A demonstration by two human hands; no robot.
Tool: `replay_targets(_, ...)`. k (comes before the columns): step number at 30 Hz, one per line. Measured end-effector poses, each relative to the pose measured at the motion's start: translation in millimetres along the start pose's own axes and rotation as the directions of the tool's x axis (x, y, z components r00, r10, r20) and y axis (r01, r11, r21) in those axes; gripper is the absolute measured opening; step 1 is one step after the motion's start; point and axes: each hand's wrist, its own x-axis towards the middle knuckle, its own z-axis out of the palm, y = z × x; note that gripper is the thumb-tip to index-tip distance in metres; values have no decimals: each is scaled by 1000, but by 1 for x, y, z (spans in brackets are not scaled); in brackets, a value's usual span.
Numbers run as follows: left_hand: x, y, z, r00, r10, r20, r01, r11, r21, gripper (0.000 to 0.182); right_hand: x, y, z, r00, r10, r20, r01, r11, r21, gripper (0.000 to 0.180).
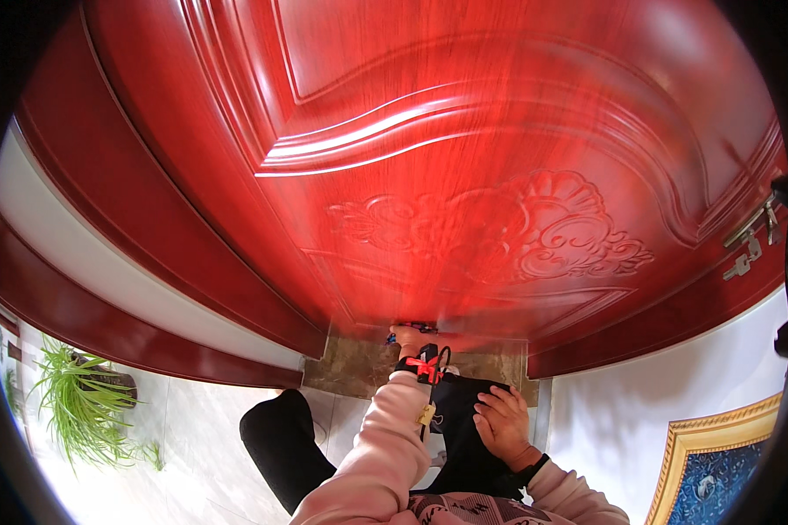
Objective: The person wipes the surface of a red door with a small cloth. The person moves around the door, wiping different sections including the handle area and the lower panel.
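Note:
In front of me rises a glossy red door (394, 216) with raised mouldings and carved scrollwork. My left hand (410, 340) reaches to its bottom edge, just above a brown marbled threshold (351, 364). Its fingers are at a small dark and pink object (421, 326); a bit of blue shows on the hand's left side. What the object is, and how the fingers hold it, is too small to tell. My right hand (503, 423) rests on my black-trousered knee, fingers slightly spread, with nothing visible in it.
Keys (739, 266) hang near the door's right edge. A red door frame (151, 230) curves along the left. A green potted plant (82, 407) stands on the pale tiled floor (190, 453) at the lower left. A gold-framed picture (673, 459) is at the lower right.

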Motion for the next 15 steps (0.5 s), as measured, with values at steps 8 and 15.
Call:
replay_targets(8,-88,23,77,943,-311,119,332,847,-416,18,-2,-5,6,1000,-3,30,5,998,-64,30)
replay_targets(15,-232,104,103,699,-365,615,351,924,150,26,42,-29,-16,952,74,-296,1,970,245,84)
